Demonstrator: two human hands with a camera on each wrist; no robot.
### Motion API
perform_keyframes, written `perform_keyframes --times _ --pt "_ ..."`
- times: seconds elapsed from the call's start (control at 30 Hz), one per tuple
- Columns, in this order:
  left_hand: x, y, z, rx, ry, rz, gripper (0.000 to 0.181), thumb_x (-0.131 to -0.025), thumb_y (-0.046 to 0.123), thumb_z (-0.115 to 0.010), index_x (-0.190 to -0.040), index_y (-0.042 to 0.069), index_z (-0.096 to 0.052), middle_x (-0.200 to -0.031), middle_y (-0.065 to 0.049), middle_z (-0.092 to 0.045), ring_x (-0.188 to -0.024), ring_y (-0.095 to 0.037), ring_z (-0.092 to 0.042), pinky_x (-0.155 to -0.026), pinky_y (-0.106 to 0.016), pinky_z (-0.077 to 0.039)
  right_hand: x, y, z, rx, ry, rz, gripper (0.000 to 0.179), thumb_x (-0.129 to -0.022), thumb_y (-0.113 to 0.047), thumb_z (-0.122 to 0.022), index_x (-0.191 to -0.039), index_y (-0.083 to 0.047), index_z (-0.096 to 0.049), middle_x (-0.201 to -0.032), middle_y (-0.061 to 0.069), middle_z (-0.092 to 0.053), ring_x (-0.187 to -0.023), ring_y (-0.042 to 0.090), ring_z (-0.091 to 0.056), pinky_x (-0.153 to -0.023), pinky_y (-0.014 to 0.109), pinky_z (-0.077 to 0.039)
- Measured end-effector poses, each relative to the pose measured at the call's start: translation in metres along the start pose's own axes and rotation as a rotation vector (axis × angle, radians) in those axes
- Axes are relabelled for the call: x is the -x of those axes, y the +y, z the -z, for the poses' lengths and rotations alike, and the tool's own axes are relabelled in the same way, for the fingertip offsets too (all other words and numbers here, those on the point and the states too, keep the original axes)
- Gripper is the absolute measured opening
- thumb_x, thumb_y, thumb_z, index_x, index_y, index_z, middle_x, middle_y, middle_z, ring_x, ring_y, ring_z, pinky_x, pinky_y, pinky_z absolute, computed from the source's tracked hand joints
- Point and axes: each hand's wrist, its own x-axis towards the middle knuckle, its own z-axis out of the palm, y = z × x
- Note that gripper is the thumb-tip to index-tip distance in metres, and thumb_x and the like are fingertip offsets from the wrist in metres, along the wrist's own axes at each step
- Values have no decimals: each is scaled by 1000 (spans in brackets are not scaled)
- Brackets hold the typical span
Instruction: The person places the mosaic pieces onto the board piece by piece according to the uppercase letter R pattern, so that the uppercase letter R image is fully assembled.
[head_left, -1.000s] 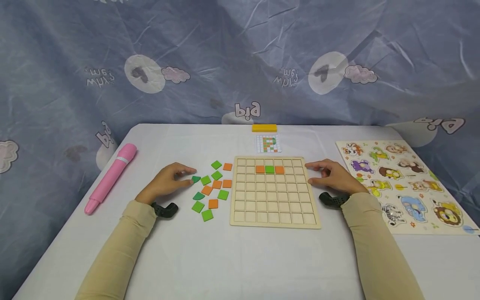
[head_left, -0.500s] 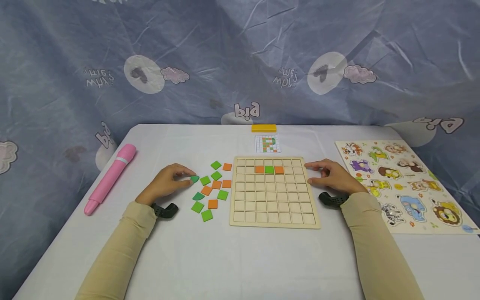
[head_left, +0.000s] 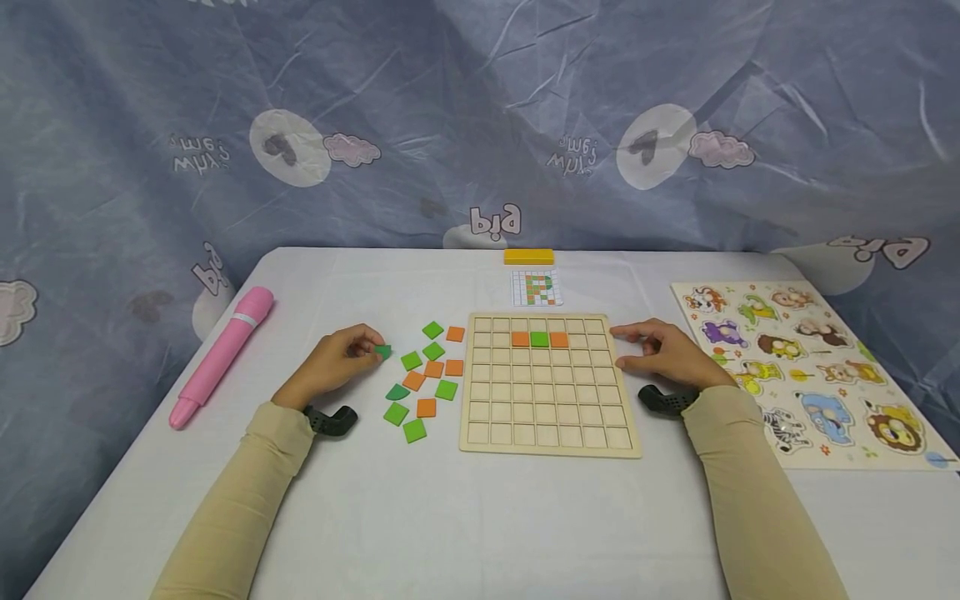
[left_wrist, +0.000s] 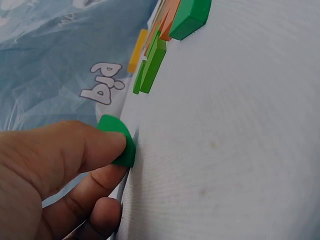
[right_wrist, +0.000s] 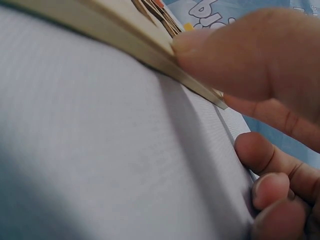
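My left hand [head_left: 335, 362] pinches a dark green tile with a rounded edge [left_wrist: 111, 124] between thumb and fingers, left of the loose tiles. A second dark green rounded tile [head_left: 397, 392] lies among several light green square tiles [head_left: 415, 430] and orange square tiles [head_left: 426, 407]. Beside them is a wooden grid board [head_left: 551, 452]; its second row holds an orange tile [head_left: 521, 339], a green tile [head_left: 539, 339] and another orange tile [head_left: 558, 339]. At the board's right side rests my right hand [head_left: 669, 356], thumb [right_wrist: 215, 57] and index finger touching the edge.
Behind the board lie a small card with a coloured grid pattern [head_left: 536, 287] and a yellow block [head_left: 528, 257]. A pink microphone-shaped object [head_left: 221, 358] is at far left. An animal puzzle board [head_left: 817, 375] covers the right side of the white table [head_left: 480, 525].
The left thumb and fingers have closed on the dark green rounded tile and drawn it slightly left, away from the other tiles. The right hand keeps its place at the board.
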Motion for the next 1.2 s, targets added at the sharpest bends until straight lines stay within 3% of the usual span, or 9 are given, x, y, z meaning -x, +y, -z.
perform_keyframes --times 0.2,0.3,0.43,0.53,0.7,0.83,1.07,1.2 --pt "-2 2 0 2 22 14 16 -100 6 -73 -116 2 -71 -106 -12 -73 -98 -25 -66 -92 -42 -51 2 3 -1 -17 -1 -14 54 -96 -7 -82 -145 7 -63 -126 25 -59 -82 17 -44 -75 28 -40" --pt "-2 5 2 16 23 11 27 -101 8 -71 -127 4 -70 -110 -15 -75 -102 -28 -68 -92 -43 -51 3 5 -1 -22 -1 -18 55 -96 -7 -82 -145 7 -63 -127 25 -59 -82 17 -44 -75 28 -40" --pt "-3 11 3 43 14 -2 38 -104 8 -68 -142 10 -68 -111 -15 -74 -100 -29 -65 -84 -40 -51 3 5 0 -7 3 -16 55 -96 -8 -83 -145 6 -64 -127 25 -59 -83 17 -45 -76 28 -40" --pt "-2 16 3 64 7 -6 35 -106 8 -66 -141 12 -71 -107 -13 -74 -97 -26 -64 -76 -36 -49 3 5 0 5 7 -14 55 -96 -8 -83 -145 6 -64 -126 24 -60 -83 17 -45 -76 28 -40" --pt "-2 24 1 107 -1 -7 30 -105 11 -70 -136 8 -73 -107 -12 -79 -99 -24 -68 -80 -37 -49 3 4 0 2 5 -14 55 -96 -8 -82 -146 6 -63 -127 25 -60 -83 17 -46 -76 28 -40" --pt "-2 35 -1 183 -20 16 33 -105 14 -71 -136 4 -70 -108 -15 -81 -101 -24 -69 -83 -37 -48 2 3 -1 -10 6 -16 55 -96 -9 -83 -146 6 -63 -128 25 -60 -83 18 -46 -76 28 -41" --pt "-6 63 -8 335 -51 53 36 -107 13 -66 -140 -2 -64 -102 -20 -80 -92 -24 -73 -67 -28 -45 1 4 0 -10 11 -23 55 -97 -9 -82 -146 5 -63 -127 23 -59 -82 17 -45 -75 28 -40" --pt "-11 82 -15 412 -56 77 37 -107 16 -66 -141 1 -63 -96 -19 -79 -91 -28 -73 -63 -27 -42 -1 3 0 -8 8 -33 56 -96 -10 -82 -146 5 -63 -128 24 -59 -83 18 -45 -75 28 -40"
